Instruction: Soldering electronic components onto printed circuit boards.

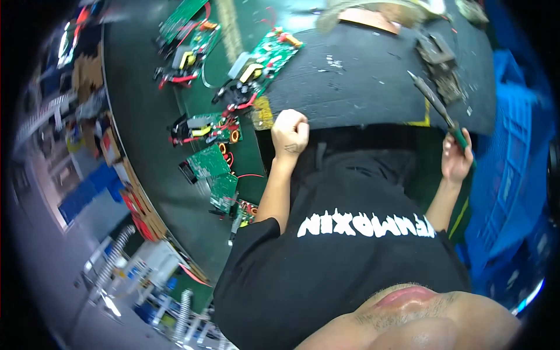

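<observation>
My left hand [290, 133] is curled into a fist at the near edge of a black work mat [373, 76]; nothing shows inside it. My right hand [457, 156] grips the green handle of a long thin metal tool [433, 99], whose tip points up and left over the mat's right side. A green circuit board with a yellow part and red wires [262, 61] lies just left of the mat, beyond my left fist. My black shirt fills the lower middle of the view.
Several more green circuit boards [211, 169] lie along a dark green belt [146, 116] on the left. Small dark metal parts [438, 64] sit at the mat's far right. A blue crate [513, 169] stands on the right. A brown pad [368, 18] lies at the back.
</observation>
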{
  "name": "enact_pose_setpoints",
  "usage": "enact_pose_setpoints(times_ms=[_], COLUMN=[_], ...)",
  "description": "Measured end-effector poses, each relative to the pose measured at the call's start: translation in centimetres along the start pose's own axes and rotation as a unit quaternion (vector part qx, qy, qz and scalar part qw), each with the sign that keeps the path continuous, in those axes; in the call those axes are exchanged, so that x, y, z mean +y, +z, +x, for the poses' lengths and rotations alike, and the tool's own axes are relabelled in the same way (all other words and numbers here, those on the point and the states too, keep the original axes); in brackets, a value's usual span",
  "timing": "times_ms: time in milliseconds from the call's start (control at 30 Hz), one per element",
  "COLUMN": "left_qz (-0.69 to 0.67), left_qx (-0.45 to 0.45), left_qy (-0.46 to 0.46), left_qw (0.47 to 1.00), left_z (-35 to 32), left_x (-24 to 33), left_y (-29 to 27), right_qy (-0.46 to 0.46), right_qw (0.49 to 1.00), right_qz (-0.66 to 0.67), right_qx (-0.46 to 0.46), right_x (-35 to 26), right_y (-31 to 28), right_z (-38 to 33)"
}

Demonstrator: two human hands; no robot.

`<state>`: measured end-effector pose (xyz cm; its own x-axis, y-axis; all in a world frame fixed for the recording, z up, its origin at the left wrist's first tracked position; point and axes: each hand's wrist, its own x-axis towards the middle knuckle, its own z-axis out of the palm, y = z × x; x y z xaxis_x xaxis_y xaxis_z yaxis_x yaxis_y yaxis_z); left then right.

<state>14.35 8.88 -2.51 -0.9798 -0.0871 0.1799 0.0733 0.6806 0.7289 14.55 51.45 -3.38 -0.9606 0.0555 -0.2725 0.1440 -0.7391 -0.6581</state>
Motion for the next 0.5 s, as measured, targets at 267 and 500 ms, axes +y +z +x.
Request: enact_pose_setpoints(times_ms=[267, 500], left_qz=[0.070, 0.207], left_qx=[0.148, 0.067], left_qy=[0.055, -0.024], left_qw=[0.985, 0.976], left_z=[-4.9, -9.7], left_x=[-0.1, 0.8], left_y=[-1.3, -9.0], right_qy=[-0.035, -0.095], right_qw=[0.989, 0.990], right_qz=[-0.004, -0.050], right_qx=[-0.141, -0.089], right_x=[4.7, 5.2], right_y=[-0.1, 0.5], right_z=[0.4, -3.7])
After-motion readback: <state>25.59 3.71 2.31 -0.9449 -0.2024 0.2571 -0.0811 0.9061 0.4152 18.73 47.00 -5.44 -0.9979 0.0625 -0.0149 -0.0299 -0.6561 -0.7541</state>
